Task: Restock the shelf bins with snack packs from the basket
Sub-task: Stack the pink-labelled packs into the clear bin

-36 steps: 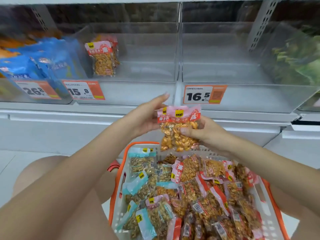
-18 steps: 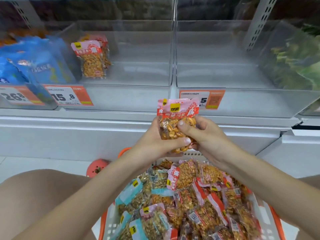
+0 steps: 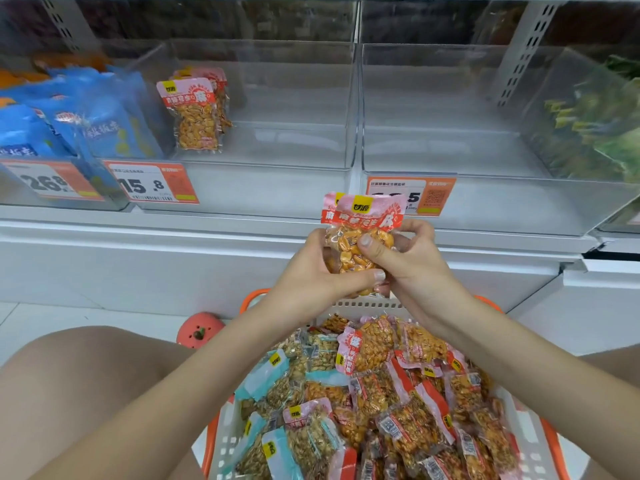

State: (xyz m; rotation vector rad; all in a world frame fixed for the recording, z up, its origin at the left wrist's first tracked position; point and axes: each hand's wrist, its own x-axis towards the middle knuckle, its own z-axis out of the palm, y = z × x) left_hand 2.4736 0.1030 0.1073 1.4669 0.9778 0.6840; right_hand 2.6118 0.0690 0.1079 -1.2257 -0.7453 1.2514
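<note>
Just above the right hand, the pink snack pack covers the first digits of a price tag. Below both hands, the picture's bottom edge cuts off the basket.

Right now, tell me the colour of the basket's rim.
Orange rim on a white basket, seen in the head view.

Both forearms bare to the frame's edge, no sleeves; left hand and right hand ungloved, ringless; nails short, unpainted; knees bare.
</note>
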